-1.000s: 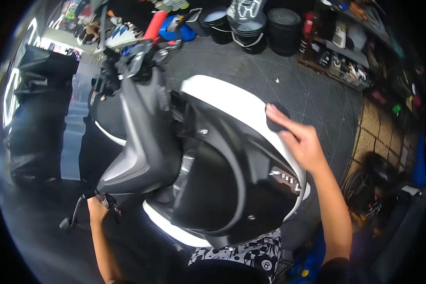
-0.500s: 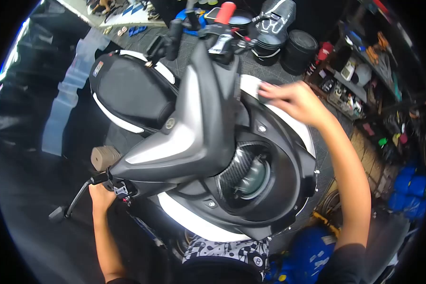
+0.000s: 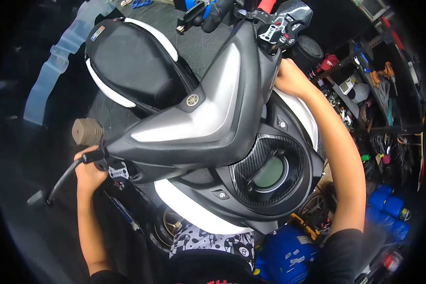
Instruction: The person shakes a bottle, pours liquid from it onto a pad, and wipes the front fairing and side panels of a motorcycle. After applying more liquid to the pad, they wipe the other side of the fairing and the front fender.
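Note:
A scooter with a grey and silver handlebar cover (image 3: pixel 194 118) stands in front of me, its black seat (image 3: pixel 132 61) beyond. On the left, my left hand (image 3: pixel 89 173) is wrapped round the handlebar end, beside a brake lever (image 3: pixel 64 177). My right hand (image 3: pixel 288 78) is closed at the right edge of the cover, below the right-hand controls (image 3: pixel 272 33); its fingertips are hidden, and so is anything they hold. The round display (image 3: pixel 270 173) sits in a dark carbon-patterned surround. White body panels (image 3: pixel 199 210) flank the front.
Shelves with tools (image 3: pixel 364 71) line the right side. Blue containers (image 3: pixel 291 251) stand at the lower right, near a wheel (image 3: pixel 171 221) at the bottom. A brown block (image 3: pixel 86 131) is beside the left grip. A black bucket (image 3: pixel 310 47) stands behind the right controls.
My right hand has moved from above the white panel to the cover's edge and has closed. The handlebar cover has turned and shifted right in view. My left hand stays at the grip.

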{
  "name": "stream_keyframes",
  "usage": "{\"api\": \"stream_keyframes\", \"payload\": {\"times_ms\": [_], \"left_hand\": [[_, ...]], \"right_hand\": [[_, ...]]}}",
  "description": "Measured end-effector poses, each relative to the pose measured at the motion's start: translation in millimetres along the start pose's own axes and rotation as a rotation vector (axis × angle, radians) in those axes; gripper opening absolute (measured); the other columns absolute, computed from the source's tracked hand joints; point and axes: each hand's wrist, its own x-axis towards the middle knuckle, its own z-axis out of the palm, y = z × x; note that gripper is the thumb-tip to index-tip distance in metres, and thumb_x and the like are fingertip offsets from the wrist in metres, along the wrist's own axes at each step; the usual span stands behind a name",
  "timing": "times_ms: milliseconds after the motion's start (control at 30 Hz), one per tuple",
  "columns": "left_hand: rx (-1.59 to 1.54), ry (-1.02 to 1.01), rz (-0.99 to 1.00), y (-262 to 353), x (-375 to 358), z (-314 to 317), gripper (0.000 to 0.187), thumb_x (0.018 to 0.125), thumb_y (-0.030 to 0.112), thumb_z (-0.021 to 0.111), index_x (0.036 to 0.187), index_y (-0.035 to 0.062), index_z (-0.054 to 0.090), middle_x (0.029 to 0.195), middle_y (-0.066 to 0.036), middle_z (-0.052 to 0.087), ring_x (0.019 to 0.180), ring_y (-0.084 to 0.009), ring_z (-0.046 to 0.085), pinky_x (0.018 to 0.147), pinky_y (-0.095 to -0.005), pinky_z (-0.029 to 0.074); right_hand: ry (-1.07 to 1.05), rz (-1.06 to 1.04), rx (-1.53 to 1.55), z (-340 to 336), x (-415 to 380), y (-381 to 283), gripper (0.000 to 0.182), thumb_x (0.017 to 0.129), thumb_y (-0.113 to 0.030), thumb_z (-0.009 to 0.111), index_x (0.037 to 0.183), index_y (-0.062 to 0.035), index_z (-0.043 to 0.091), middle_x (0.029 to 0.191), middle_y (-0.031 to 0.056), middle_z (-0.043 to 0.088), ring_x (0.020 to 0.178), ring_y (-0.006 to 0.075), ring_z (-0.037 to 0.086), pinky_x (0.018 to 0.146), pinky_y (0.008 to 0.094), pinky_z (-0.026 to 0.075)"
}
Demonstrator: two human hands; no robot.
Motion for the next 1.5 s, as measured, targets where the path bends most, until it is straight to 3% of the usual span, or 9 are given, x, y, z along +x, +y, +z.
{"api": "stream_keyframes", "payload": {"times_ms": [200,500,733,800,867,933,1000,1333,1500], "left_hand": [[-0.017,-0.028,0.023,19.7,12.9,-9.9,0.021,0.070,0.001,0.064,0.091,0.0001,0.067,0.083,-0.024,0.068,0.083,-0.0447,0.067,0.068,-0.0430,0.051],[0.173,0.123,-0.107,30.8,11.2,-2.5,0.026,0.076,0.009,0.072,0.100,0.0038,0.063,0.097,-0.019,0.068,0.095,-0.0447,0.064,0.081,-0.0487,0.050],[0.178,0.136,-0.132,10.5,40.8,14.7,0.041,0.084,0.023,0.069,0.124,0.0165,0.068,0.121,-0.013,0.071,0.117,-0.0354,0.066,0.097,-0.0451,0.053],[0.194,0.142,-0.163,27.7,44.0,15.5,0.038,0.083,0.033,0.072,0.117,0.0157,0.069,0.116,-0.013,0.072,0.109,-0.0362,0.068,0.089,-0.0472,0.054],[0.154,-0.006,-0.334,58.7,57.4,6.5,0.040,0.083,0.016,0.075,0.121,0.0080,0.067,0.122,-0.015,0.071,0.118,-0.0326,0.066,0.098,-0.0409,0.052],[0.161,0.094,-0.328,70.7,55.0,8.1,0.028,0.089,0.028,0.066,0.108,0.0072,0.069,0.111,-0.019,0.073,0.105,-0.0378,0.070,0.092,-0.0467,0.055],[0.114,0.093,-0.344,82.8,59.1,4.5,0.025,0.086,0.025,0.070,0.106,0.0095,0.069,0.111,-0.019,0.073,0.103,-0.0395,0.071,0.091,-0.0499,0.054],[0.160,0.147,-0.285,102.0,54.6,28.5,0.046,0.074,0.020,0.074,0.118,0.0117,0.064,0.105,-0.018,0.071,0.097,-0.0418,0.068,0.077,-0.0624,0.050],[0.109,0.195,-0.246,105.5,63.7,42.9,0.030,0.074,0.016,0.069,0.104,0.0141,0.065,0.090,-0.017,0.071,0.085,-0.0388,0.068,0.070,-0.0603,0.046]], "right_hand": [[0.065,-0.231,0.066,-13.2,-80.4,-8.0,0.038,0.087,0.007,0.063,0.121,-0.0051,0.073,0.127,0.0126,0.071,0.131,0.0271,0.060,0.110,0.0386,0.050],[0.283,-0.153,0.142,-6.3,-203.7,-3.2,0.039,0.089,0.009,0.064,0.124,-0.0052,0.073,0.129,0.0142,0.070,0.130,0.0260,0.061,0.112,0.0358,0.047],[0.039,0.181,0.296,26.7,-331.2,35.7,0.037,0.097,0.002,0.061,0.133,0.0057,0.064,0.136,0.0196,0.066,0.128,0.0243,0.063,0.107,0.0341,0.048],[0.219,0.371,0.399,48.8,-367.1,22.9,0.036,0.099,-0.001,0.060,0.134,0.0070,0.064,0.134,0.0212,0.067,0.126,0.0258,0.064,0.107,0.0343,0.048],[0.472,0.332,0.291,61.4,-373.0,-42.3,0.036,0.099,0.000,0.059,0.134,0.0072,0.063,0.130,0.0222,0.069,0.124,0.0296,0.065,0.108,0.0389,0.049],[0.555,0.065,0.192,91.5,-398.7,-72.4,0.039,0.094,0.004,0.059,0.132,0.0058,0.066,0.128,0.0223,0.070,0.124,0.0341,0.066,0.107,0.0464,0.050],[0.424,-0.341,0.050,112.2,-385.2,-115.6,0.045,0.086,0.009,0.061,0.130,0.0046,0.068,0.128,0.0245,0.069,0.125,0.0396,0.065,0.106,0.0528,0.050],[0.394,-0.266,-0.169,182.3,-314.8,-144.2,0.041,0.089,0.013,0.060,0.129,0.0081,0.066,0.135,0.0293,0.063,0.134,0.0452,0.056,0.113,0.0531,0.043],[0.341,-0.314,-0.288,155.7,-230.4,-189.3,0.047,0.086,0.012,0.061,0.132,0.0048,0.065,0.135,0.0220,0.066,0.131,0.0373,0.060,0.111,0.0510,0.047]]}}
